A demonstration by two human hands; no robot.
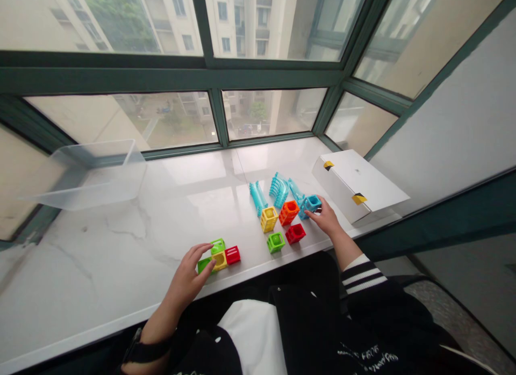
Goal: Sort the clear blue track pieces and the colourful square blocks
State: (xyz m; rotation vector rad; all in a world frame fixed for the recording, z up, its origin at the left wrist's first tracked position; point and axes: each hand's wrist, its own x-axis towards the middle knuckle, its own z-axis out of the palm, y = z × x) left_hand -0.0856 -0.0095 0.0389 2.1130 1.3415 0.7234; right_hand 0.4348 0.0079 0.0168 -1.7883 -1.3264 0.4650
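Blue block (309,203): hollow, boxy plastic; near the right end of the glossy surface (121,246), grasped by the right hand (325,219), open end up. Grasp hides part of its side; long axis hard to make out.
Joined green, yellow and red blocks (219,261): near edge; left hand (190,272) curls about them, partly covering one; whether gripping, cannot tell.
Ribbed translucent piece (279,190): curved, window side.

I count nine blocks (269,220), three blue tracks (258,197), one clear tub (108,193), one white box (360,176), two yellow tabs (358,199) and my two hands (189,270).
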